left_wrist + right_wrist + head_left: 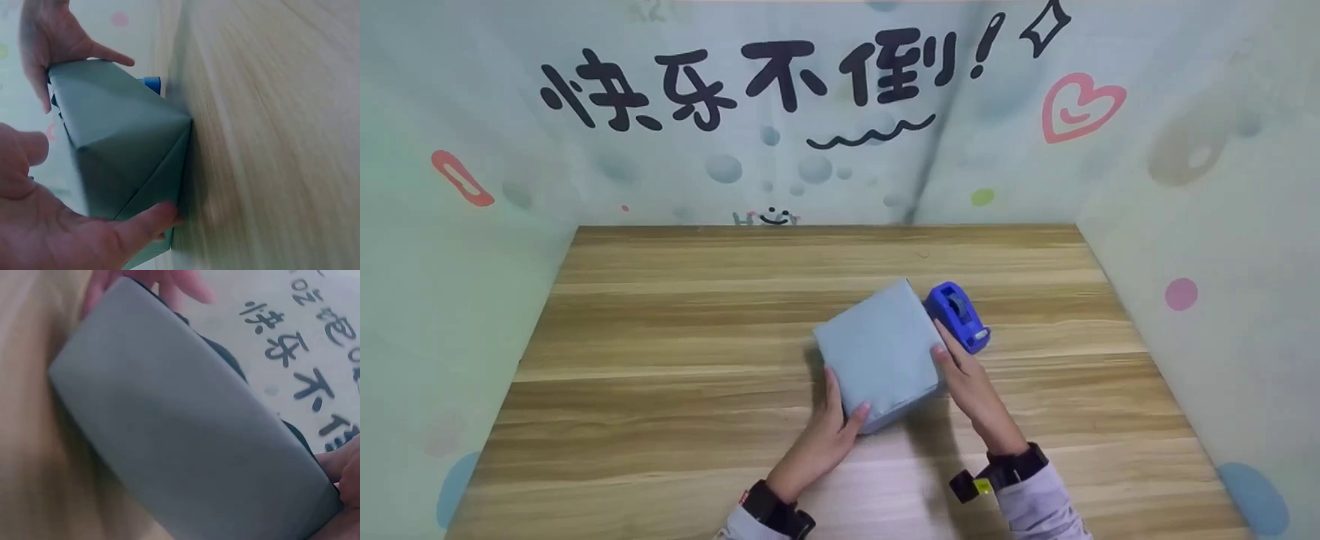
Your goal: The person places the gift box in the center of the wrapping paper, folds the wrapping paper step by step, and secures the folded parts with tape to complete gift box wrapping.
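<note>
A box wrapped in pale blue-grey paper (pixel 877 349) sits turned at an angle on the table, right of its middle. In the left wrist view, the wrapped box (pixel 124 118) shows folded flaps meeting along a slanted crease. My left hand (pixel 821 442) grips its near left corner, thumb at the top edge and fingers along the side. On the right side my right hand (pixel 971 379) holds it, thumb over the top edge. A smooth side of the box (pixel 180 416) fills much of the right wrist view. Beyond the right fingers stands a blue tape dispenser (pixel 958 316).
The wood-grain table (pixel 660 337) is bordered by a printed back wall (pixel 660 172) with black lettering and by side walls (pixel 1185 225). Black straps with small devices (pixel 1012 469) circle both wrists.
</note>
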The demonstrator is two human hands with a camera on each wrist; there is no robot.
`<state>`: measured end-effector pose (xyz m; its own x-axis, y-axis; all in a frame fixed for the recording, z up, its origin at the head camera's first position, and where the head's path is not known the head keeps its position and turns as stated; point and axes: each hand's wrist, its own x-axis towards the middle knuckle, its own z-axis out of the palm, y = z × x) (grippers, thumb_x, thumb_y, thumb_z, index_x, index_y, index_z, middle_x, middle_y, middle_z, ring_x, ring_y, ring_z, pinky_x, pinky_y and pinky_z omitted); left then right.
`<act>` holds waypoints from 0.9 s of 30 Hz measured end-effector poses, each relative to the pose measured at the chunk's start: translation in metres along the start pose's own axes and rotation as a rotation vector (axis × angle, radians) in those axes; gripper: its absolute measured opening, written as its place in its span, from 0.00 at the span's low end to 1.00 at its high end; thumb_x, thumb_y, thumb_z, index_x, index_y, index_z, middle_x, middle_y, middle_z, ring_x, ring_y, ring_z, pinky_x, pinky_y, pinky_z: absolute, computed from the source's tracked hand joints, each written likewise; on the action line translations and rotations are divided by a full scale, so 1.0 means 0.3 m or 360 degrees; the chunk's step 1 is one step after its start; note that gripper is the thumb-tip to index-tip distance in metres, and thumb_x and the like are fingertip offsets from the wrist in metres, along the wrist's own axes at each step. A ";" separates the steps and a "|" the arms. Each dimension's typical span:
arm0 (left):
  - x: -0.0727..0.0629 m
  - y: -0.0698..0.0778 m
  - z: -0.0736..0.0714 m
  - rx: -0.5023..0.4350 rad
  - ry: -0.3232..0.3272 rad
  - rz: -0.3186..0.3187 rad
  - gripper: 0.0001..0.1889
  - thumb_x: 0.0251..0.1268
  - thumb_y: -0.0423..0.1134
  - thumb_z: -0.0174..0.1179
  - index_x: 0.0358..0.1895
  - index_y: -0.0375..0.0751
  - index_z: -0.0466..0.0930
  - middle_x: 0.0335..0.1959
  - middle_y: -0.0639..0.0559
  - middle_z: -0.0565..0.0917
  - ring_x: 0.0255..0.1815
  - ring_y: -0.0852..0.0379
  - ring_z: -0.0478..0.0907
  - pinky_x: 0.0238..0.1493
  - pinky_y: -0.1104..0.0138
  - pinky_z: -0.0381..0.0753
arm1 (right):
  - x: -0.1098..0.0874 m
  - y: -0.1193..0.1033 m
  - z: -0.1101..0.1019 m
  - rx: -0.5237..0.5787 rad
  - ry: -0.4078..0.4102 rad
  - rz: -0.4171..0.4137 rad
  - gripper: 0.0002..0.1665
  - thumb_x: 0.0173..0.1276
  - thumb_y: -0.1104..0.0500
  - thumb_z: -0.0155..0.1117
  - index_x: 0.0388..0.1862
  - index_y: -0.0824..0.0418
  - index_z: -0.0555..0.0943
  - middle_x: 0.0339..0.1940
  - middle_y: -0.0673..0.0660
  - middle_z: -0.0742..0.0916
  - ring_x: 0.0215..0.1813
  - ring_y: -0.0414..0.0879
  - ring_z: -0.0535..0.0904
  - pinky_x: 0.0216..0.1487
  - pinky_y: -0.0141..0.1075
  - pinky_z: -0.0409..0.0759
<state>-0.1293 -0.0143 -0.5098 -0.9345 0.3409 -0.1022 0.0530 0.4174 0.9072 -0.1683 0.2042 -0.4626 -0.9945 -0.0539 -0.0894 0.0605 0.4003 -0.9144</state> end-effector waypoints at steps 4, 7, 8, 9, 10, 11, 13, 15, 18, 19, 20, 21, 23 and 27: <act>0.024 -0.004 0.002 0.0074 0.0208 0.0040 0.43 0.72 0.54 0.41 0.71 0.30 0.27 0.74 0.33 0.33 0.74 0.38 0.36 0.73 0.48 0.44 | -0.022 0.072 0.042 0.0212 -0.0016 -0.0002 0.33 0.76 0.50 0.41 0.75 0.57 0.49 0.76 0.60 0.54 0.76 0.55 0.45 0.74 0.51 0.42; 0.035 -0.017 -0.009 0.0108 0.0332 0.0047 0.43 0.71 0.53 0.44 0.72 0.33 0.29 0.74 0.34 0.36 0.74 0.37 0.38 0.72 0.46 0.44 | -0.040 0.120 0.097 0.0258 -0.0011 0.0002 0.35 0.76 0.49 0.40 0.75 0.59 0.45 0.76 0.61 0.51 0.77 0.54 0.42 0.75 0.51 0.38; 0.038 -0.021 -0.016 0.0107 0.0351 0.0046 0.43 0.71 0.53 0.45 0.73 0.34 0.29 0.74 0.34 0.37 0.74 0.37 0.37 0.72 0.46 0.44 | -0.045 0.131 0.114 0.0272 0.0004 0.0018 0.36 0.76 0.48 0.40 0.75 0.59 0.45 0.76 0.61 0.50 0.77 0.55 0.42 0.75 0.51 0.38; 0.040 -0.024 -0.023 0.0104 0.0363 0.0044 0.43 0.70 0.53 0.45 0.73 0.36 0.30 0.74 0.35 0.37 0.74 0.37 0.37 0.72 0.46 0.43 | -0.047 0.140 0.129 0.0284 0.0017 0.0026 0.36 0.76 0.48 0.40 0.75 0.60 0.44 0.76 0.61 0.50 0.77 0.55 0.41 0.74 0.51 0.37; 0.041 -0.027 -0.030 0.0096 0.0365 0.0039 0.43 0.70 0.54 0.46 0.73 0.37 0.30 0.75 0.35 0.37 0.74 0.37 0.37 0.72 0.46 0.43 | -0.047 0.146 0.141 0.0302 0.0031 0.0033 0.36 0.76 0.47 0.39 0.75 0.60 0.44 0.76 0.61 0.50 0.77 0.54 0.41 0.75 0.50 0.37; 0.044 -0.031 -0.036 0.0081 0.0364 0.0042 0.43 0.69 0.54 0.46 0.73 0.38 0.30 0.75 0.36 0.37 0.75 0.38 0.37 0.72 0.46 0.43 | -0.045 0.150 0.150 0.0315 0.0047 0.0044 0.37 0.76 0.47 0.39 0.75 0.60 0.43 0.76 0.61 0.50 0.77 0.54 0.40 0.75 0.50 0.37; 0.049 -0.036 -0.047 0.0049 0.0347 0.0035 0.44 0.69 0.55 0.46 0.74 0.39 0.29 0.75 0.38 0.35 0.75 0.41 0.36 0.73 0.48 0.42 | -0.035 0.151 0.160 0.0336 0.0062 0.0054 0.37 0.76 0.46 0.38 0.75 0.60 0.44 0.77 0.60 0.50 0.77 0.54 0.40 0.75 0.51 0.36; 0.059 -0.041 -0.055 0.0024 0.0337 0.0029 0.44 0.69 0.56 0.46 0.74 0.40 0.28 0.75 0.39 0.34 0.75 0.43 0.36 0.73 0.49 0.42 | -0.019 0.150 0.160 0.0325 0.0054 0.0059 0.37 0.76 0.46 0.38 0.75 0.60 0.44 0.76 0.61 0.50 0.77 0.54 0.40 0.75 0.51 0.36; 0.083 -0.051 -0.067 0.0020 0.0332 0.0027 0.44 0.69 0.56 0.45 0.73 0.41 0.27 0.75 0.40 0.33 0.75 0.44 0.36 0.73 0.49 0.42 | 0.012 0.148 0.158 0.0314 0.0028 0.0053 0.37 0.76 0.46 0.38 0.75 0.60 0.44 0.76 0.61 0.51 0.77 0.55 0.41 0.75 0.51 0.37; 0.093 -0.054 -0.072 0.0032 0.0331 0.0029 0.44 0.70 0.56 0.44 0.73 0.40 0.27 0.75 0.40 0.33 0.75 0.44 0.36 0.73 0.49 0.42 | 0.024 0.148 0.158 0.0310 0.0027 0.0041 0.36 0.76 0.46 0.38 0.75 0.61 0.44 0.76 0.62 0.51 0.77 0.55 0.41 0.75 0.51 0.38; 0.104 -0.057 -0.078 0.0043 0.0328 0.0035 0.44 0.70 0.56 0.44 0.73 0.40 0.27 0.75 0.39 0.34 0.75 0.43 0.36 0.73 0.48 0.42 | 0.036 0.149 0.160 0.0305 0.0033 0.0036 0.36 0.76 0.47 0.38 0.75 0.62 0.45 0.76 0.62 0.51 0.77 0.55 0.42 0.75 0.50 0.38; 0.114 -0.059 -0.084 0.0057 0.0328 0.0036 0.44 0.70 0.56 0.44 0.73 0.39 0.26 0.75 0.39 0.34 0.75 0.43 0.36 0.73 0.48 0.42 | 0.049 0.148 0.162 0.0304 0.0039 0.0037 0.36 0.76 0.47 0.38 0.75 0.62 0.45 0.76 0.63 0.52 0.76 0.56 0.42 0.75 0.50 0.39; 0.139 -0.066 -0.099 0.0089 0.0324 0.0025 0.44 0.70 0.57 0.44 0.73 0.39 0.26 0.75 0.39 0.33 0.75 0.43 0.36 0.73 0.49 0.41 | 0.077 0.147 0.169 0.0309 0.0052 0.0060 0.36 0.76 0.47 0.39 0.75 0.63 0.45 0.76 0.64 0.52 0.76 0.56 0.42 0.75 0.50 0.39; 0.194 -0.078 -0.134 0.0093 0.0302 -0.0020 0.44 0.70 0.59 0.42 0.73 0.41 0.25 0.75 0.43 0.32 0.76 0.47 0.34 0.74 0.51 0.40 | 0.140 0.138 0.182 0.0333 0.0066 0.0108 0.37 0.75 0.45 0.39 0.75 0.62 0.46 0.76 0.62 0.52 0.77 0.55 0.41 0.75 0.50 0.38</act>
<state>-0.1992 -0.0379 -0.5206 -0.9845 0.1727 -0.0294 0.0563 0.4709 0.8804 -0.2031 0.1687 -0.5256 -0.9900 0.0059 -0.1410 0.1392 0.2032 -0.9692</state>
